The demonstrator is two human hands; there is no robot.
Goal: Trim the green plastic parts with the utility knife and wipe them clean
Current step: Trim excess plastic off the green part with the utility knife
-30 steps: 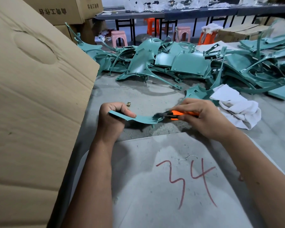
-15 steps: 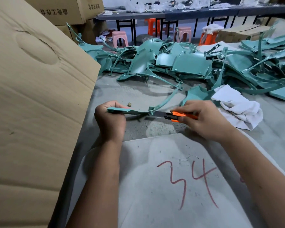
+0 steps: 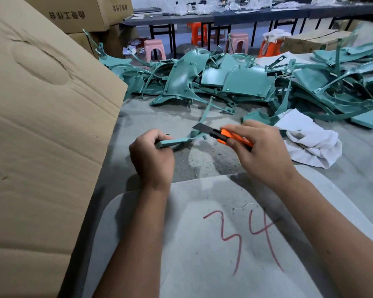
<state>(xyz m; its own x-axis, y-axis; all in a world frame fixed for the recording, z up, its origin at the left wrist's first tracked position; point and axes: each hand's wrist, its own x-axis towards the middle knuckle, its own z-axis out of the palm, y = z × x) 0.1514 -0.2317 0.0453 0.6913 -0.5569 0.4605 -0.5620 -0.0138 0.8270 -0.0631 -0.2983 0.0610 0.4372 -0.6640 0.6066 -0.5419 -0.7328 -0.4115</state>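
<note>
The left hand is seen with its back to the camera, fingers curled tightly round one end of a thin, curved green plastic strip, which is held above the grey table top and bends upward at its far end. The right hand is wrapped around an orange-and-black utility knife, thumb along the handle; the dark blade is extended and laid against the bend of the strip. Both forearms are stretched forward over a pale grey sheet marked "34" in red. Just right of the knife hand a crumpled white cloth is left on the table. Behind the hands a large heap of green moulded plastic parts — curved panels and thin ribs — is spread across the table. At the left a large brown cardboard flap is tilted over the table edge; what lies behind it cannot be seen. Closed cardboard boxes with printed characters are stacked at the back left. Farther off, pink and orange plastic stools are placed under a long dark workbench strewn with whitish material — too small to be made out.
</note>
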